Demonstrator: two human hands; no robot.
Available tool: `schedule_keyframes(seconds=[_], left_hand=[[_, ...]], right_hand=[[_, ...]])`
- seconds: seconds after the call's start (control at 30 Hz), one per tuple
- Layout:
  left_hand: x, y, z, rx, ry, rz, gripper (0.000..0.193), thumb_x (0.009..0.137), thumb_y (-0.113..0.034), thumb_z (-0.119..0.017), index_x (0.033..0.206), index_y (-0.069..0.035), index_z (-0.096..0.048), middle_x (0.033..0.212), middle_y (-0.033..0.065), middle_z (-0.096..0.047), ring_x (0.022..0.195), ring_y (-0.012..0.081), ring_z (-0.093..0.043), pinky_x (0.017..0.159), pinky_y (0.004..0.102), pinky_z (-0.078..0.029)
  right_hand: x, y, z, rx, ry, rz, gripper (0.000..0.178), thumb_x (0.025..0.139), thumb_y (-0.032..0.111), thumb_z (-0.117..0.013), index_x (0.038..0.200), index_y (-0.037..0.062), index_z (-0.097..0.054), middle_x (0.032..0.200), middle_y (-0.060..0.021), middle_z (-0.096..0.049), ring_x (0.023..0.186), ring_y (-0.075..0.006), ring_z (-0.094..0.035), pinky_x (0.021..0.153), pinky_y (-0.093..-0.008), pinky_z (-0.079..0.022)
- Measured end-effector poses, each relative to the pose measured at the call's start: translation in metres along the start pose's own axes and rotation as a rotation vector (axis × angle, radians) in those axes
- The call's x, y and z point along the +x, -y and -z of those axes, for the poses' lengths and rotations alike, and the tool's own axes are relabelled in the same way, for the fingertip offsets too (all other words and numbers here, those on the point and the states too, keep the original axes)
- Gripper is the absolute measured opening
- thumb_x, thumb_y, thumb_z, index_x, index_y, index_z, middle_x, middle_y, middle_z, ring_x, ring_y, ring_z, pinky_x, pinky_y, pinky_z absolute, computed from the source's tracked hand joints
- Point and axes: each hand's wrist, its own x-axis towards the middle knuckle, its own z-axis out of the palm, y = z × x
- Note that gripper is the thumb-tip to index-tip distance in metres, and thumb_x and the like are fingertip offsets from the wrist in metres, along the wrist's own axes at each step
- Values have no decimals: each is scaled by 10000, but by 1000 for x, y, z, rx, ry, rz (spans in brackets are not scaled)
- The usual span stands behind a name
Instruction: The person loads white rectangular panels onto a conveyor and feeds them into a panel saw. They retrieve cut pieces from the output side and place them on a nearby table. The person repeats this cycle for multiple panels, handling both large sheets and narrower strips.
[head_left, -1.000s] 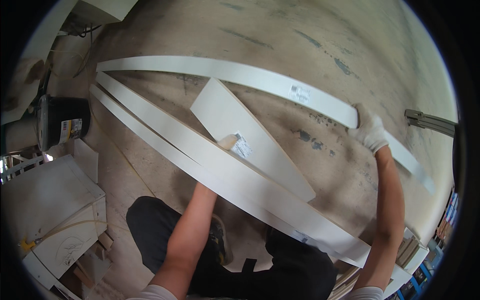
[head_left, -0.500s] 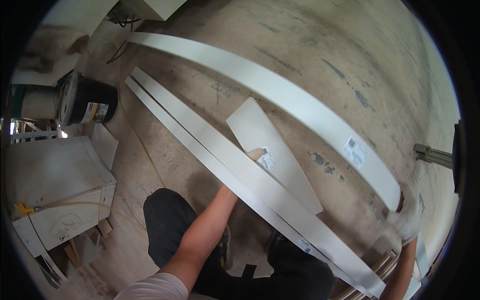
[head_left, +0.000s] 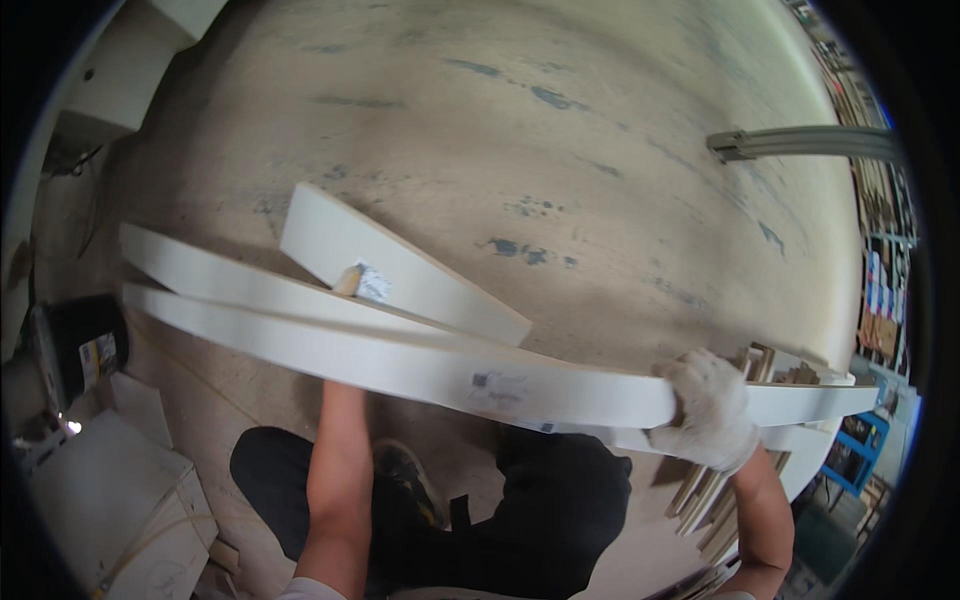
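My right hand (head_left: 708, 408), in a pale work glove, is closed round the right end of a long white board (head_left: 400, 360) bearing a printed label. A second long white board (head_left: 230, 268) lies just beyond it, and its far left end stands apart from the first. My left forearm passes beneath these boards. Of my left hand (head_left: 348, 280) only fingertips show, hooked over the boards' far edge; the palm is hidden. Past those fingertips sits a shorter, wide white panel (head_left: 400, 265), slanted, with a label near its near edge.
To the left stand a black bucket (head_left: 80, 345) and a white box-like piece (head_left: 110, 490). Several narrow strips (head_left: 715, 505) lie beyond my right knee. A grey metal beam (head_left: 800, 143) juts in at the far right, with a blue crate (head_left: 858, 450) below. Bare concrete floor (head_left: 480, 150) stretches ahead.
My right hand has brought its board in from the far side to lie against the boards over my left arm. The view has turned to the right.
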Motion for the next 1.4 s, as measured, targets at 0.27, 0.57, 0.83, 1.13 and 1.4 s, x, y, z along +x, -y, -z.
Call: schedule_keyframes(seconds=[0.27, 0.57, 0.83, 1.13, 1.4], left_hand=[[-32, -16, -44, 108, -105, -24, 695, 1013, -330, -806, 1578, -10, -558, 1385, 208, -698, 1249, 323, -713, 1090, 478, -623], [-68, -47, -28, 173, -136, -19, 670, 1015, -361, -812, 1539, -2, -597, 1360, 201, -713, 1228, 313, -721, 1079, 447, -620], [-104, -59, -4, 178, -98, 7, 656, 1021, -363, -808, 1530, -2, -604, 1353, 196, -717, 1219, 309, -722, 1073, 447, -620], [-314, -23, -7, 260, -129, 148, 640, 1027, -365, -803, 1519, -2, -612, 1344, 190, -721, 1208, 303, -723, 1067, 447, -620], [-527, 52, -81, 259, -95, 385, 627, 1033, -368, -798, 1510, -2, -620, 1336, 185, -724, 1199, 299, -724, 1061, 447, -620]], right_hand=[[23, -33, -9, 167, 691, -311, 899, 720, 349, -994, 1437, -32, -606, 1266, -269, -760, 1222, -467, -713, 1104, -495, -563], [-16, -58, -46, 1083, 1323, -622, 746, 755, 317, -947, 1390, -14, -738, 1231, -171, -807, 1065, -311, -771, 948, -441, -618], [-88, 7, -46, 708, 993, -284, 655, 695, 362, -908, 1219, -21, -821, 1042, -209, -826, 929, -330, -789, 824, -455, -605], [-287, 92, 47, 655, 903, -497, 657, 704, 474, -985, 1225, 95, -857, 1041, -131, -852, 944, -269, -788, 886, -420, -619], [-557, 157, 100, 1381, 1003, -826, 827, 845, 171, -905, 1587, -40, -605, 1427, -138, -737, 1307, -222, -652, 1164, -374, -509]])
